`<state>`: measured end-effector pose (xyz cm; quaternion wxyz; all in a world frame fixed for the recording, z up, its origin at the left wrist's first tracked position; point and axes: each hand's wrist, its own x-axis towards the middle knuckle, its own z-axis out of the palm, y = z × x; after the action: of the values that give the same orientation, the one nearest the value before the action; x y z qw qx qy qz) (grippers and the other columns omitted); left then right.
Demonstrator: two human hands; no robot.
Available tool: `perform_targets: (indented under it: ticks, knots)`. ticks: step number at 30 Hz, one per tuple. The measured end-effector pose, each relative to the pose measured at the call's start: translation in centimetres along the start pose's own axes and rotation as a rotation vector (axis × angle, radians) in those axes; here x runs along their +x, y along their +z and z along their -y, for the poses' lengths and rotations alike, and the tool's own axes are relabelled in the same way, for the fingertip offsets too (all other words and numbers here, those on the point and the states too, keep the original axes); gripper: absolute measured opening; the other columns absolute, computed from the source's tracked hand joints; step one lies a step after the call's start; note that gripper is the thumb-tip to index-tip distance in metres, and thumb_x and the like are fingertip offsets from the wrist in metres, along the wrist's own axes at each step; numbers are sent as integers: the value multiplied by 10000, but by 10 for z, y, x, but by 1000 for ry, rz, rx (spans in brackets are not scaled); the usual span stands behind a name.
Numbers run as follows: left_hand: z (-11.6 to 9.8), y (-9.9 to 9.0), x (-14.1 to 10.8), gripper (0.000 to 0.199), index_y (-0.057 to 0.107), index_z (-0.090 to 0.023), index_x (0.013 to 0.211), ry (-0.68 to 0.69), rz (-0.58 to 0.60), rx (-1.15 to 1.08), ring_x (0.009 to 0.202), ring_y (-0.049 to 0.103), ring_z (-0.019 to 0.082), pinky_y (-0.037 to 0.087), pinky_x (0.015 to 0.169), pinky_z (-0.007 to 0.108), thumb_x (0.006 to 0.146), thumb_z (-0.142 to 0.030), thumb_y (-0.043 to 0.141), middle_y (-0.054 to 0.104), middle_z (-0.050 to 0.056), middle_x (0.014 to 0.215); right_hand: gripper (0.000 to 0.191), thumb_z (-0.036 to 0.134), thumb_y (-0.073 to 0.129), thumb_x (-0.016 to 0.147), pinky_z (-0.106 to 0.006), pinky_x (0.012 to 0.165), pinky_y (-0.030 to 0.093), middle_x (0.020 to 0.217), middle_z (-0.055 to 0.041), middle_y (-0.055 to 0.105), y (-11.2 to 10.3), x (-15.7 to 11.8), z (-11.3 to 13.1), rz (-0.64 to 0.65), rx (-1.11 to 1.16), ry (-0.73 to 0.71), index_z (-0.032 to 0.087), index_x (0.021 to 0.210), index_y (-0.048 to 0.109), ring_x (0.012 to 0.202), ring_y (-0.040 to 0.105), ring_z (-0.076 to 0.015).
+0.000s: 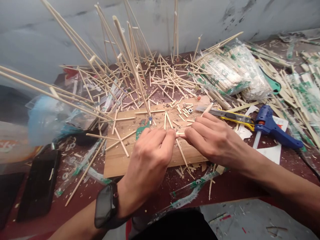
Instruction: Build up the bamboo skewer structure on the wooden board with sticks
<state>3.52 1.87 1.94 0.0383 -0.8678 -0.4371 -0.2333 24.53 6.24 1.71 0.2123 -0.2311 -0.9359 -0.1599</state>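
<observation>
Over the wooden board [117,168], my left hand [152,150] and my right hand [210,135] meet closely with curled fingers. Both grip a short wooden stick [180,134] whose bare middle shows in the small gap between them. A pale pointed piece [208,108] sticks up past my right knuckles; whether that hand holds it is unclear. Beneath the hands, thin sticks [182,152] lie on the board, partly hidden. Just beyond my left hand is a green flat piece [142,130], near the foot of a tall stick frame [136,73].
A yellow and black utility knife [232,116] and a blue glue gun [270,126] lie at right. Behind them are bagged chopsticks [225,71]. Long joined sticks [62,96] jut out at left, above a dark phone [38,185]. Wood scraps [183,111] litter the board.
</observation>
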Motion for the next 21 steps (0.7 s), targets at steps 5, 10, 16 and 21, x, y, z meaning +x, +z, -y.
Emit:
perform_targets:
  ticks: [5, 10, 16, 21]
  knots:
    - [-4, 1, -1, 211, 721, -102, 903, -22, -11, 64, 629, 546, 255, 408, 610, 370, 992, -65, 534, 628, 58, 706, 343, 112, 511, 1052, -340, 682, 356, 641, -13, 483, 1, 1, 3, 3, 19, 30, 185, 723, 576, 647, 398, -192]
    - [-7, 1, -2, 245, 706, -123, 857, -45, -5, 105, 596, 530, 255, 388, 587, 367, 996, -75, 510, 601, 55, 670, 361, 152, 493, 1078, -327, 692, 360, 635, -4, 483, 5, 2, 5, -46, 13, 39, 196, 725, 556, 646, 385, -185]
    - [-14, 1, -3, 283, 645, -158, 799, -60, -18, 88, 564, 542, 228, 392, 570, 342, 1015, -72, 484, 599, 41, 648, 361, 89, 517, 1040, -322, 665, 329, 611, 2, 482, 7, 4, 15, -85, 2, 81, 190, 697, 564, 634, 361, -174]
    - [-11, 3, -1, 271, 612, -161, 809, -58, -25, 27, 552, 544, 205, 381, 559, 330, 1031, -73, 483, 609, 33, 649, 363, 134, 531, 1056, -324, 656, 307, 622, 10, 468, 8, 3, 10, -115, 39, 73, 180, 697, 565, 636, 334, -162]
